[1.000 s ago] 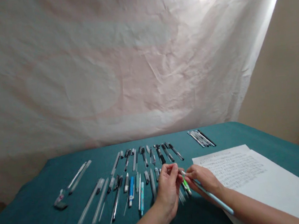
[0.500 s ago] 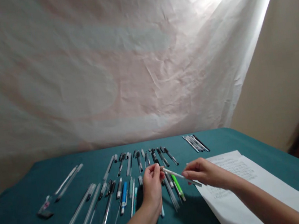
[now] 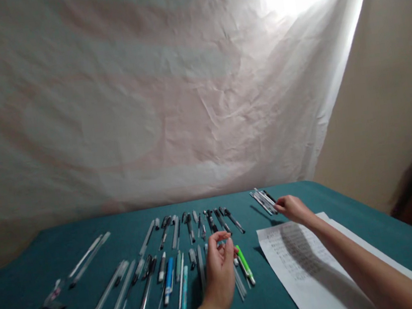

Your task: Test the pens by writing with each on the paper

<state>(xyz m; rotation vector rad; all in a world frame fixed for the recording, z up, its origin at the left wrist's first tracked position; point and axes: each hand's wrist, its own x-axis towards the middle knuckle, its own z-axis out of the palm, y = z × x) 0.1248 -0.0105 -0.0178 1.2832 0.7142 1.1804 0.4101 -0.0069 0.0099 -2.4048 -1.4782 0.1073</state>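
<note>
My right hand (image 3: 293, 209) reaches to the far right of the table, with its fingertips pinched on the near end of a white pen (image 3: 265, 198). That pen lies over a small bundle of pens (image 3: 260, 203) there. My left hand (image 3: 222, 268) hovers above the middle of the rows of pens, fingers loosely curled and thumb apart; I see nothing in it. Close by its right side lies a bright green pen (image 3: 245, 265). To its left are a light blue patterned pen (image 3: 185, 291) and a blue pen (image 3: 169, 281).
Sheets of handwritten paper (image 3: 310, 272) lie under my right forearm. Several clear and black pens stand in two rows on the green tablecloth (image 3: 102, 262). At the left are two slim pens (image 3: 90, 259) and a small dark-ended object (image 3: 53, 299). A pale curtain (image 3: 184, 102) hangs behind.
My right hand has carried the white pen away from my left hand, to the far bundle. My left hand has let go of the pen and moved slightly right and nearer.
</note>
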